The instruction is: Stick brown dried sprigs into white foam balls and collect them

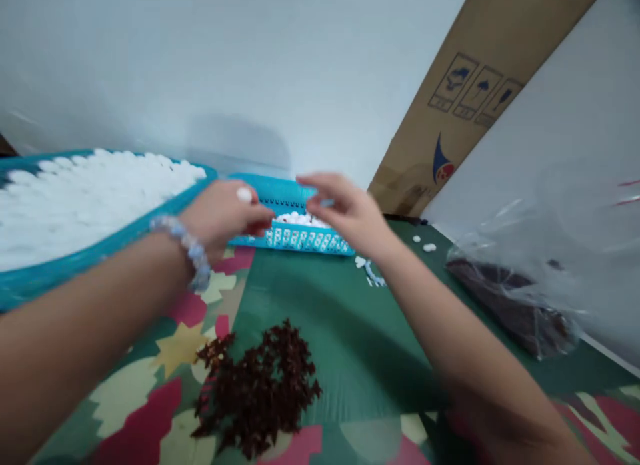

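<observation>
A pale wall (pixel 320 72) rises behind a green surface (pixel 300 285) with patterned areas in red, yellow and light green. A white disc (pixel 244 195) shows among the curled fingers of the left hand (pixel 235 215), which grasps it just in front of the blue basket (pixel 310 244). The right hand (pixel 345 208), blurred, is at the basket's right part, thumb and fingers parted in a loose, unclenched pose. White pieces (pixel 300 218) lie inside the basket. Left of it, a larger blue tray (pixel 165 215) is heaped with white discs (pixel 90 198). Nearer, dark brown star-like pieces (pixel 265 385) form a pile; rightward are a clear plastic bag (pixel 515 298) with dark contents and a cardboard panel (pixel 480 72) bearing printed symbols.
</observation>
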Demonstrator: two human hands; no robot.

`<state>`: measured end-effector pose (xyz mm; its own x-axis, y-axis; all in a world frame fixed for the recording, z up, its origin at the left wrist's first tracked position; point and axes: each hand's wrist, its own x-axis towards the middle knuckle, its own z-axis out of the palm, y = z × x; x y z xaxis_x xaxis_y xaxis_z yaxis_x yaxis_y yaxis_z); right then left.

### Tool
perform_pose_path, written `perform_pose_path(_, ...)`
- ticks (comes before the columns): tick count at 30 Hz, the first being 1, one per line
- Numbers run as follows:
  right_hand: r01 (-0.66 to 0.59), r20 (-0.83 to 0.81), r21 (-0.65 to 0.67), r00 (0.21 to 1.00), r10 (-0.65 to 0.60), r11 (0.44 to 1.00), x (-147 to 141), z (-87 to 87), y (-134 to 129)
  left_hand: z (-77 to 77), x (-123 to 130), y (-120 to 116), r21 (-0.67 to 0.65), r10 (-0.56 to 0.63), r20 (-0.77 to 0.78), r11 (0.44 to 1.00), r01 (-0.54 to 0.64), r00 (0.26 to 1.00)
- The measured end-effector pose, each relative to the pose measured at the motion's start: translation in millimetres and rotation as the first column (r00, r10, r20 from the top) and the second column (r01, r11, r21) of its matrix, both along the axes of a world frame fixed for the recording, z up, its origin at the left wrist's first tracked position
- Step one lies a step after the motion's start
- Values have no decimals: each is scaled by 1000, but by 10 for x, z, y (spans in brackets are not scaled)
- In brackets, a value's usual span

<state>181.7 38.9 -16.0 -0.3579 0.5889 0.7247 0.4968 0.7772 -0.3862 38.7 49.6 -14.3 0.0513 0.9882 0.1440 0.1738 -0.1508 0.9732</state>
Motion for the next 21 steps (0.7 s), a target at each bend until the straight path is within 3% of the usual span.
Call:
perform_pose_path(4, -113, 60, -94, 991, 119, 989, -111, -310, 110, -165, -39, -114, -139, -54, 71, 988, 63, 996)
perform_pose_path(7, -124, 52, -111, 990, 131, 986, -206, -385, 106, -255, 1, -140, -167, -79, 184, 980, 110, 980)
perform_pose_path(15, -82, -42, -158, 996, 77, 984, -91, -289, 30, -266, 30, -189, -136, -180, 428, 956, 260, 885)
perform_pose_path(21, -187, -67, -179, 982, 178, 966, -66, -137, -62, -261, 14, -247, -121, -176, 433, 960, 251, 884)
